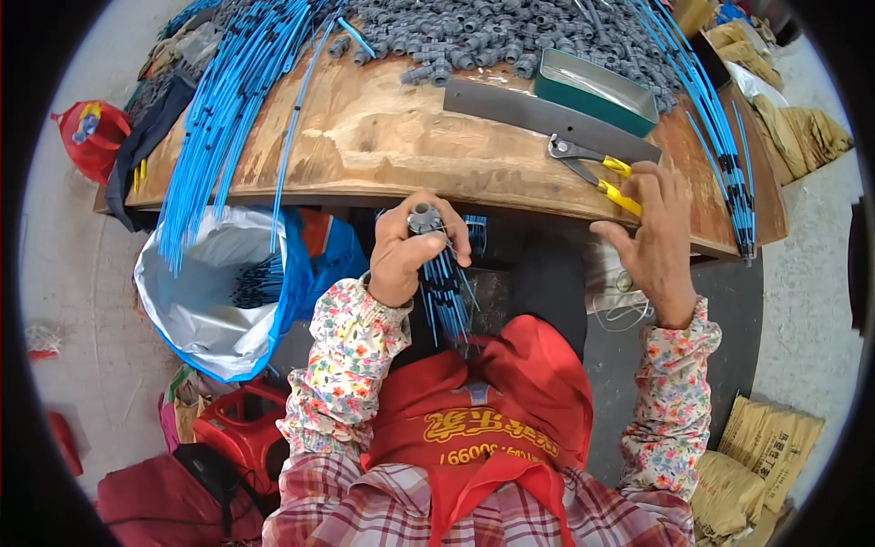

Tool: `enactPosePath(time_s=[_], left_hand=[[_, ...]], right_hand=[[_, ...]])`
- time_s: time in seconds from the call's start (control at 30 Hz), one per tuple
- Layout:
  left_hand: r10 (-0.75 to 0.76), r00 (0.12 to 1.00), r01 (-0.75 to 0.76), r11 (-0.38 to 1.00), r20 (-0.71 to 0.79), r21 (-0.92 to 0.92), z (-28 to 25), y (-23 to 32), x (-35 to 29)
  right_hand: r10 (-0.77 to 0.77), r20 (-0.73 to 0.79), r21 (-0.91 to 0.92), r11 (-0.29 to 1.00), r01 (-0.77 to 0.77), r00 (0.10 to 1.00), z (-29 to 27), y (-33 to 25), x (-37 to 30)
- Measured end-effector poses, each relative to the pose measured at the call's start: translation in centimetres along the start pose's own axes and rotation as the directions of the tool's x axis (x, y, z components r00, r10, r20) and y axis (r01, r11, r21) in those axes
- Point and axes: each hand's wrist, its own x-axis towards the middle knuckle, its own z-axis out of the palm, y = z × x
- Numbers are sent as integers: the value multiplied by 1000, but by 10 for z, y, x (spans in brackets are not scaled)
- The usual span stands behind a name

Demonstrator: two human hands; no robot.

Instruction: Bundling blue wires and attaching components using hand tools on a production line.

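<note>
Just below the table's front edge, my left hand (401, 248) is closed round a grey ribbed plastic fitting (424, 217). Thin blue rods with black bands (447, 296) hang down from the fitting toward my lap. My right hand (654, 232) is raised at the table edge with its fingers apart. Its fingertips are close to the yellow-handled pliers (591, 166), which lie on the wooden table (383, 150); whether they touch the handles, I cannot tell. The pliers' dark jaws point up and to the left.
A flat grey metal bar (538, 117) and a green tray (597, 96) lie behind the pliers. Grey fittings (492, 36) are heaped at the back. Blue rods (232, 109) overhang the table's left edge above an open blue sack (205, 301). More blue rods (715, 100) lie at right.
</note>
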Motion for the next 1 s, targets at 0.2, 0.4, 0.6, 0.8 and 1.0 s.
enactPosePath(time_s=[0.2, 0.4, 0.6, 0.8, 1.0], left_hand=[[-51, 995, 55, 998, 84, -40, -9, 2, -5], [-57, 985, 72, 993, 163, -91, -9, 4, -7], [-106, 957, 147, 980, 271, -135, -3, 8, -5], [-164, 891, 219, 972, 424, -85, 3, 2, -2], [-157, 839, 223, 973, 522, -66, 12, 2, 3]], right_hand=[[-29, 134, 4, 1000, 29, 991, -4, 13, 4], [18, 48, 105, 994, -23, 999, -3, -6, -9], [114, 541, 835, 43, -548, 833, -1, -53, -63], [-334, 616, 541, -478, -692, 713, 9, -93, -93], [-507, 559, 169, -705, -688, 656, 13, -103, -97]])
